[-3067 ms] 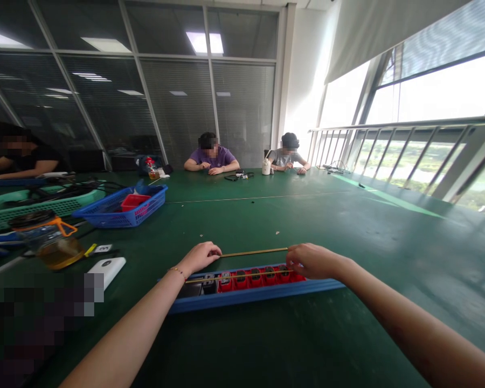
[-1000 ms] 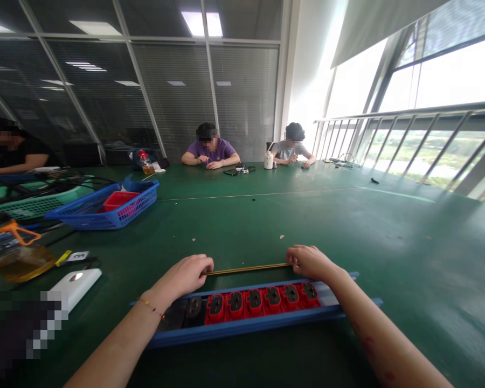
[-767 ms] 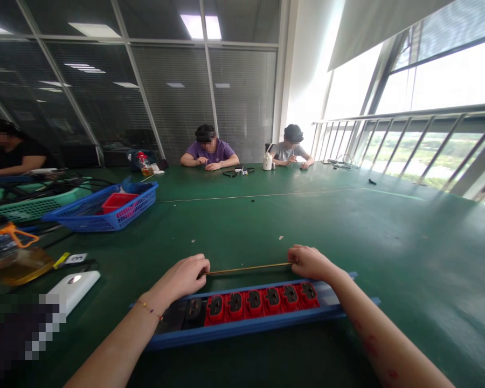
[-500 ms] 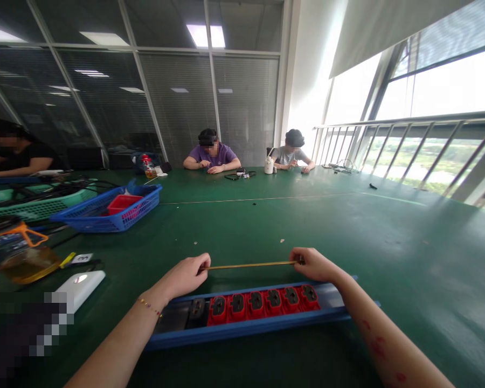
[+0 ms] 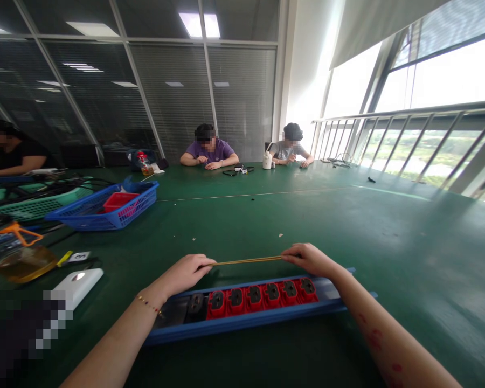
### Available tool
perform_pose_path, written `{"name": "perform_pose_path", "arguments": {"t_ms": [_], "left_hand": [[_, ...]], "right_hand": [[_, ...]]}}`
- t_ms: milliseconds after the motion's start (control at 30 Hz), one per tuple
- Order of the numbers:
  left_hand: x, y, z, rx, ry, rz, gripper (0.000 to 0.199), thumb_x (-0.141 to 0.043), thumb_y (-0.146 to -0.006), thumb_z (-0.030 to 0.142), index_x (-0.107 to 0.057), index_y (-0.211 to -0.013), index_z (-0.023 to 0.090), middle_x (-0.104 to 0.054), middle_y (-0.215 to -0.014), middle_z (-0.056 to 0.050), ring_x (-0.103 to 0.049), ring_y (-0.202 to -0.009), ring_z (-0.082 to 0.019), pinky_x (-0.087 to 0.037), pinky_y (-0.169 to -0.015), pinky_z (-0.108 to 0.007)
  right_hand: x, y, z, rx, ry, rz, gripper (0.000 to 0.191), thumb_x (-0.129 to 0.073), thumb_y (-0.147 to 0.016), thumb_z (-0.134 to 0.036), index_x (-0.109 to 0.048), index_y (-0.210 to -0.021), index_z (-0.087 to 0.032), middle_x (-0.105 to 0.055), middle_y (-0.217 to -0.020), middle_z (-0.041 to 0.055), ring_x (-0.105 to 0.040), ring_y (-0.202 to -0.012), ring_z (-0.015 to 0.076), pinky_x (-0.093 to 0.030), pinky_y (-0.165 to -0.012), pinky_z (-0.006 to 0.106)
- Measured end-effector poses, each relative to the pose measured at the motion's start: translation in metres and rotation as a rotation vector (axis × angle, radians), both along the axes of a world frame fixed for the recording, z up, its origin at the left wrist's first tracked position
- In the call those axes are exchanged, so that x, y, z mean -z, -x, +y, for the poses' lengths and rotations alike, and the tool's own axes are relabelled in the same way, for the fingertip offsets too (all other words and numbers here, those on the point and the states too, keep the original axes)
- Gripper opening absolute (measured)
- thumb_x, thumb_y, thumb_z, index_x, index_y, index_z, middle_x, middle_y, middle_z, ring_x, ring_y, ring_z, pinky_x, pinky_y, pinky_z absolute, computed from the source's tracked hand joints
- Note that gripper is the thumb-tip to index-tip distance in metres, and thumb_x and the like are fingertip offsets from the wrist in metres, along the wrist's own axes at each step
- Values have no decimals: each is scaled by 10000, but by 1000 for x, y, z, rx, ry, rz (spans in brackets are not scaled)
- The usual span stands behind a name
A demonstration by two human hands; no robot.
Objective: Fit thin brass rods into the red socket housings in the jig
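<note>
Lower left of the frame: a pixelated block [image 5: 20,334] conceals whatever lies there. Both forearms are cut off by the bottom edge. The left hand [image 5: 184,274] closes over one end of the thin brass strip [image 5: 246,261], hiding that end and the exact grip; the right hand [image 5: 309,258] likewise covers the other end. The left wrist overlaps the dark left end of the blue socket housing [image 5: 246,319]. Small items before the seated persons at upper centre are too small to identify.
</note>
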State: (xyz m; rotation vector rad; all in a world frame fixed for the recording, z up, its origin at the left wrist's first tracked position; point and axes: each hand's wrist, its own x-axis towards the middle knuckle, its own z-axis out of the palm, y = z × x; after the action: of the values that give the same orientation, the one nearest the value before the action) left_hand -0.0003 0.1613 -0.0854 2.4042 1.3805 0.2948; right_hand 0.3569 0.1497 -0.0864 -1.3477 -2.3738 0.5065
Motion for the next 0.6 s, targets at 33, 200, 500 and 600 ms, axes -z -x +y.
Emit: {"name": "perform_pose_path", "arguments": {"t_ms": [33, 200, 500, 600], "left_hand": [[-2, 0, 0, -27, -8, -5, 342, -403, -806, 454, -622, -1009, 288, -644, -976, 4, -570, -882, -170, -417, -763, -249], [-11, 1, 0, -196, 18, -107, 447, -420, -735, 590, -650, -881, 236, -665, -828, -22, -585, -738, -190, -417, -658, -260], [-3, 21, 6, -330, 269, -281, 643, -378, -676, 704, -628, -869, 144, -571, -582, -7, -491, -551, -140, -331, -521, -220], [-4, 26, 8, -357, 240, -378, 642, -329, -715, 691, -628, -887, 150, -547, -578, 0, -510, -616, -152, -358, -590, -231]], "right_hand": [[0, 0, 1, 6, -21, 14, 305, -444, -836, -389, -669, -969, -231, -667, -880, 33, -583, -804, 178, -422, -711, 256], [3, -1, 2, 15, -59, 135, 331, -436, -841, -423, -680, -938, -221, -665, -860, 34, -583, -788, 174, -427, -696, 246], [6, -3, 2, -10, 9, 134, 323, -460, -827, -418, -680, -949, -215, -672, -885, 37, -590, -799, 181, -435, -717, 257], [6, -3, 2, 2, -1, 128, 327, -450, -832, -416, -678, -952, -214, -671, -879, 36, -588, -792, 176, -435, -714, 254]]}}
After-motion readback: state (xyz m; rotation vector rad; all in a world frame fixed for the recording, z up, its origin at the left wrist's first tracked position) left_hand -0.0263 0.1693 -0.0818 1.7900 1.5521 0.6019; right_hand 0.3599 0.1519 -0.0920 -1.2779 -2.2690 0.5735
